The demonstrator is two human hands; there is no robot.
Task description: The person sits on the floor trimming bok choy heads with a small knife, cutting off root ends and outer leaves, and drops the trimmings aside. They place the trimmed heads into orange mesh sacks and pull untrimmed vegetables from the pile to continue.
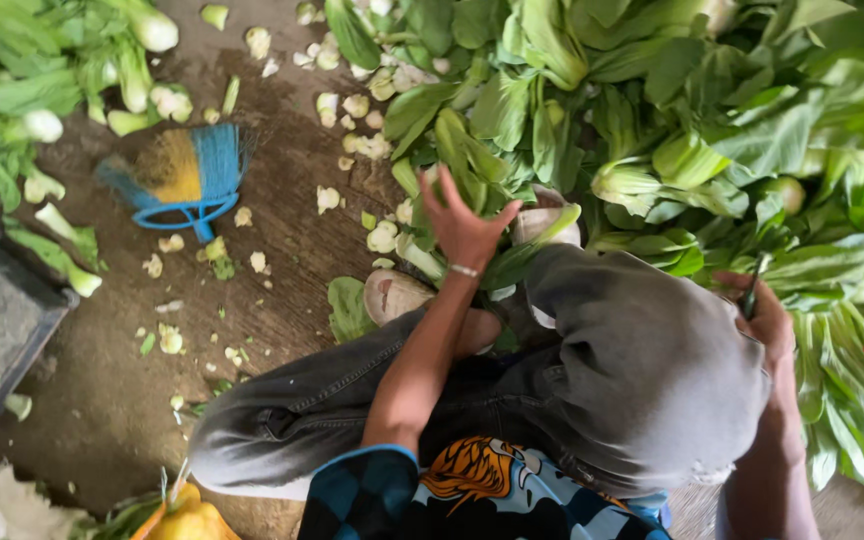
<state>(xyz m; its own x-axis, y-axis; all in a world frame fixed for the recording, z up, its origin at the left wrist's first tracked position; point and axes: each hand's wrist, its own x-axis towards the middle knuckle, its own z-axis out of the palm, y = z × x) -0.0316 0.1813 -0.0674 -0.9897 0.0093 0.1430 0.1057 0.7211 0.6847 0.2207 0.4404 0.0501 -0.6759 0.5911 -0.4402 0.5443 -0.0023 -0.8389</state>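
Grey-trousered knees nearest — hands at the bok choy heap.
Left hand fingers spread wide, touching a bok choy stalk at the heap's edge; right hand grips a dark knife.

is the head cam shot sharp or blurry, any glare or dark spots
Head view: soft, even daylight, no harsh glare; left hand on the pile of green leafy vegetables slightly soft; blue and yellow hand broom clear; right hand gripping a dark thin tool, shadowed.
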